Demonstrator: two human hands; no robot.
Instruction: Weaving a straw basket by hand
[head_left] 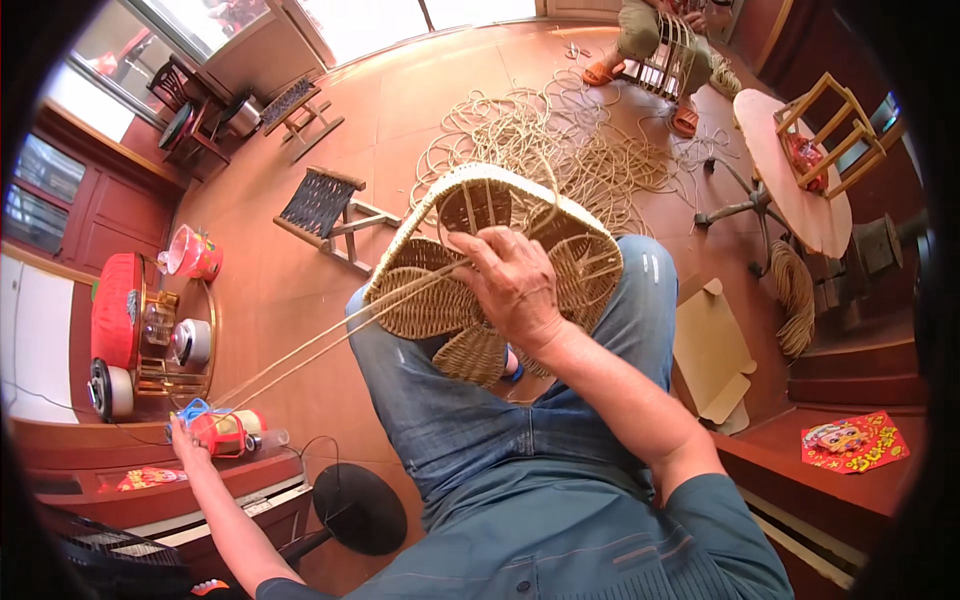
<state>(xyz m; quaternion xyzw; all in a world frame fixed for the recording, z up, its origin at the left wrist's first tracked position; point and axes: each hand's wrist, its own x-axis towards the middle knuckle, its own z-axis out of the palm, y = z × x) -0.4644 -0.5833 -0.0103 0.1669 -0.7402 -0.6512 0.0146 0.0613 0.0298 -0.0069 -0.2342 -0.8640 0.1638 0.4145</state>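
A woven rattan piece with petal-shaped panels and a pale braided rim [415, 300] rests across my knees. My right hand [512, 282] is over its middle, fingers curled and pinched on a tan cord [330, 331]. Two taut strands of this cord run down-left to my left hand [188, 444], whose arm is stretched out beside the cluttered side cabinet. The left fingers are closed on the cord, next to a blue item [194, 410] and a red container [228, 433]. My right fingertips are partly hidden against the weave.
Loose cord [490, 130] lies heaped on the floor ahead, near a woven-top stool [318, 205]. A co-worker [650, 50] sits at back right holding a frame. A pale oval tabletop [810, 225], cord coil [795, 315] and cardboard [712, 355] stand or lie rightward; a black round pad [358, 510] is lower left.
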